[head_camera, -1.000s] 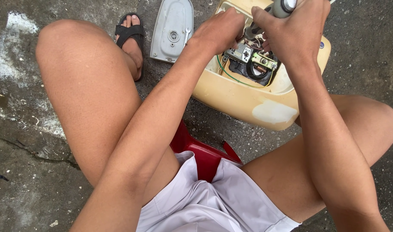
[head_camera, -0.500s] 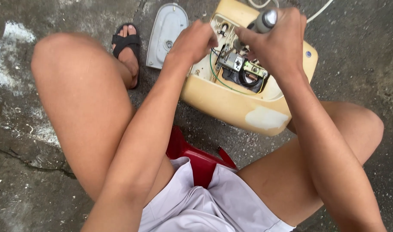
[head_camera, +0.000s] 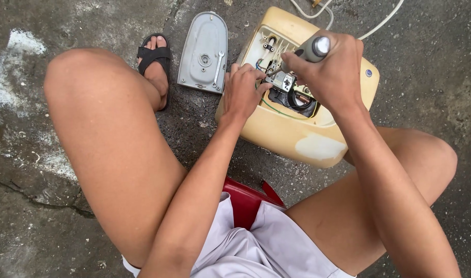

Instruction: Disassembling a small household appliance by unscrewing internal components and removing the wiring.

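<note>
Head view: a cream appliance housing [head_camera: 297, 139] lies opened on concrete, its wiring pinched by the left hand [head_camera: 243, 92]; a grey-handled screwdriver [head_camera: 310, 50] is gripped by the right hand [head_camera: 333, 74]. A grey cover plate [head_camera: 204, 51] with a small wrench [head_camera: 218, 67] lies just left of the fingers.

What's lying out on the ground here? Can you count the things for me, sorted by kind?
Cream appliance housing, opened up: 1
Grey cover plate: 1
Small spanner lying on the plate: 1
Screwdriver gripped in the right hand: 1
White cables: 2
Black sandal: 1
Red stool: 1
Total: 8
The left hand rests on the housing's edge.
</note>
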